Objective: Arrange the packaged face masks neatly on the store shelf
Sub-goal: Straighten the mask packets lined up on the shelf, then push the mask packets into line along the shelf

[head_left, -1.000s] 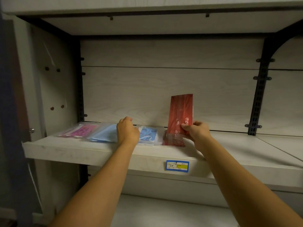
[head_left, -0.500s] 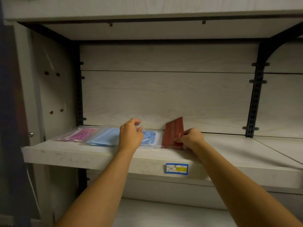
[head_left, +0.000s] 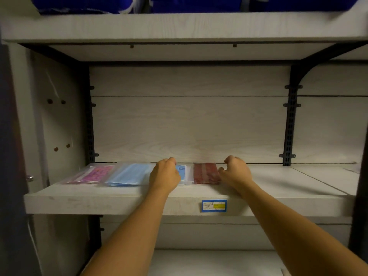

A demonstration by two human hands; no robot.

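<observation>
Several packaged face masks lie flat in a row on the shelf [head_left: 278,188]. From the left they are a pink pack [head_left: 95,174], a light blue pack [head_left: 129,174], a blue patterned pack [head_left: 183,172] and a dark red pack [head_left: 206,173]. My left hand [head_left: 165,174] lies on the blue patterned pack and hides most of it, with its fingers curled over the far edge. My right hand [head_left: 235,171] hovers just right of the red pack. Its fingers are loosely curled, and its thumb sits at the pack's right edge.
A blue and yellow price label [head_left: 214,205] sits on the shelf's front edge. Black brackets [head_left: 290,124] stand against the back wall at the right. The upper shelf [head_left: 179,26] carries dark blue goods. A lower shelf lies below my arms.
The red pack was upright in my right hand, tipped back, and now lies flat beside the blue patterned pack. My right hand has let go and shifted right. The view tilted up.
</observation>
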